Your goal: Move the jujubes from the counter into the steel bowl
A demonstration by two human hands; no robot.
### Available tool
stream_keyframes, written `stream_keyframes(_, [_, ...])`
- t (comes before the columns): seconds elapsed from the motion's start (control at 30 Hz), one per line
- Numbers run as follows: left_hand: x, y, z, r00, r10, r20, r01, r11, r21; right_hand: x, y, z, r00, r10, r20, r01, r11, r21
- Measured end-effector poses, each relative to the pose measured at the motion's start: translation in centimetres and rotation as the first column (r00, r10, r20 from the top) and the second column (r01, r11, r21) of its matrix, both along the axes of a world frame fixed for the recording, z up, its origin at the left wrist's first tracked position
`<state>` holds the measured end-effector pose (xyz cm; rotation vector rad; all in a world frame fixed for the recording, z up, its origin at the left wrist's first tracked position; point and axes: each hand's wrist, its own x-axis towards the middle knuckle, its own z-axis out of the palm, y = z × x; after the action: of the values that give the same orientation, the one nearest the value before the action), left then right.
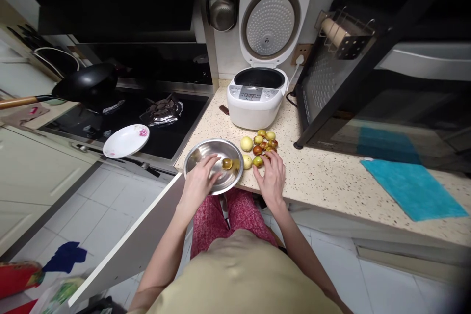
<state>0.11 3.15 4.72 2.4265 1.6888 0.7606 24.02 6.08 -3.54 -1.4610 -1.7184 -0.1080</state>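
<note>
The left hand (200, 180) is resting open, fingers spread, inside a round, shiny steel bowl (214, 165) overhanging the edge of the speckled stone counter (331, 176). One glossy oval fruit (227, 163) is lying in the bowl, its long axis not discernible. The right hand (271, 176) is lying loosely curled over a pile of smooth green-brown fruits (259, 146) just right of the bowl; any grip is hidden.
</note>
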Motion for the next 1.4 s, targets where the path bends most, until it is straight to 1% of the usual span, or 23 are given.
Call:
stream_keyframes(0.13, [1.1, -1.1, -0.1, 0.993, -0.095, 0.067, 0.088, 0.991, 0.098, -0.3, -0.9, 1.2, 0.997, 0.032, -0.074, -0.03, 0.999, 0.031])
stream_keyframes(0.27, [2.4, -1.6, -0.7, 0.975, -0.205, 0.084, 0.188, 0.967, 0.175, -1.4, -1.9, 2.8, 0.974, 0.143, -0.175, -0.132, 0.989, 0.07])
stream_keyframes(0.33, [2.9, -1.8, -0.9, 0.969, -0.233, 0.081, 0.212, 0.955, 0.207, -2.2, -2.4, 3.4, 0.957, 0.198, -0.213, -0.188, 0.98, 0.064])
stream_keyframes(0.43, [3.2, -2.1, -1.2, 0.97, -0.232, 0.076, 0.209, 0.951, 0.227, -3.4, -3.1, 4.0, 0.93, 0.257, -0.263, -0.254, 0.966, 0.046])
stream_keyframes(0.53, [3.2, -2.3, -1.6, 0.975, -0.204, 0.093, 0.178, 0.956, 0.231, -4.4, -3.6, 4.2, 0.9, 0.308, -0.309, -0.31, 0.95, 0.045])
stream_keyframes(0.63, [3.0, -2.5, -2.0, 0.973, -0.178, 0.15, 0.14, 0.962, 0.236, -5.1, -3.9, 4.4, 0.87, 0.352, -0.345, -0.358, 0.932, 0.048])
stream_keyframes(0.73, [2.6, -2.4, -2.0, 0.958, -0.179, 0.226, 0.125, 0.965, 0.232, -5.5, -3.9, 4.6, 0.85, 0.379, -0.366, -0.393, 0.919, 0.038])
stream_keyframes(0.83, [1.6, -1.7, -1.5, 0.951, -0.131, 0.278, 0.076, 0.977, 0.201, -5.4, -3.9, 4.7, 0.848, 0.39, -0.359, -0.406, 0.913, 0.033])
stream_keyframes(0.97, [-0.6, 0.2, -0.9, 0.968, -0.031, 0.249, -0.001, 0.992, 0.127, -4.8, -3.9, 4.3, 0.876, 0.358, -0.323, -0.372, 0.928, 0.019])
stream_keyframes(1.1, [-2.3, 2.6, -1.4, 0.983, -0.014, 0.183, 0.019, 1.0, -0.025, -4.4, -3.9, 3.4, 0.895, 0.333, -0.296, -0.35, 0.937, -0.006])
stream_keyframes(1.23, [-2.5, 4.5, -1.9, 0.998, -0.041, 0.046, 0.047, 0.989, -0.138, -4.3, -4.1, 3.0, 0.894, 0.339, -0.294, -0.353, 0.935, 0.004])
stream_keyframes(1.33, [-2.0, 5.4, -1.9, 0.996, -0.067, -0.06, 0.055, 0.981, -0.185, -4.2, -4.2, 3.0, 0.89, 0.343, -0.302, -0.356, 0.934, 0.012])
stream_keyframes(1.4, [-1.6, 5.7, -1.8, 0.992, -0.07, -0.105, 0.048, 0.979, -0.197, -4.2, -4.3, 3.0, 0.888, 0.345, -0.304, -0.358, 0.934, 0.014])
